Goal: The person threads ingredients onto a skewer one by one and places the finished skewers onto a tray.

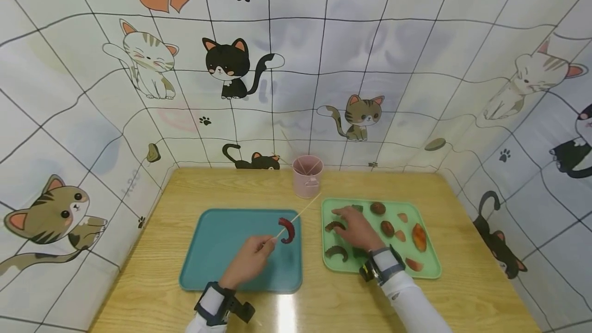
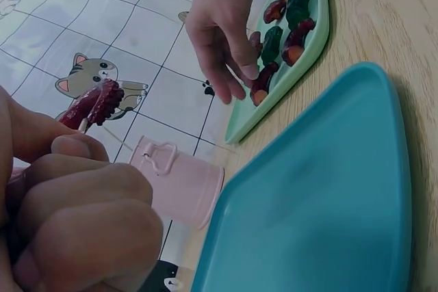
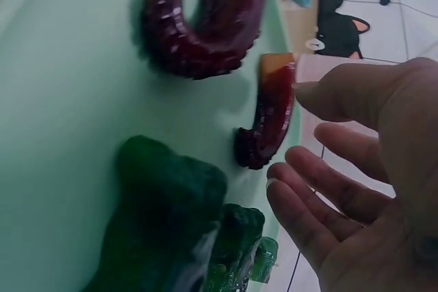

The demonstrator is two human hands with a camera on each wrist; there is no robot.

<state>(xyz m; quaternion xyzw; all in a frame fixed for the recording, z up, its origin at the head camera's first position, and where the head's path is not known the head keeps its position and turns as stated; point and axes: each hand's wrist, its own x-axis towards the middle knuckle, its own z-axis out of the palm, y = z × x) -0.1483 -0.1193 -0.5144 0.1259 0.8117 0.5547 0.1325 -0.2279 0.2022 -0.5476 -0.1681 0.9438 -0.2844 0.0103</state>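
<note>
My left hand (image 1: 247, 261) pinches a thin wooden skewer (image 1: 307, 206) above the teal tray (image 1: 217, 240). Threaded on the skewer is a dark red, curled tentacle piece (image 1: 289, 231), also visible in the left wrist view. Over the left part of the light green tray (image 1: 429, 267) hovers my right hand (image 1: 361, 229), its fingers spread and loosely bent around nothing. Its thumb is close to another tentacle piece (image 3: 275, 111) with an orange end; whether they touch I cannot tell. A second tentacle piece (image 1: 336, 252) lies nearer the front, beside dark green pepper-like pieces (image 3: 164, 203).
Brown rounded pieces (image 1: 387, 228), small pinkish pieces (image 1: 413, 264) and an orange-brown piece (image 1: 419, 237) lie on the green tray's right side. Behind the trays stands a pink bucket (image 1: 306, 186) with skewers in it. Cat-patterned sheeting (image 1: 296, 55) surrounds the wooden table (image 1: 472, 281).
</note>
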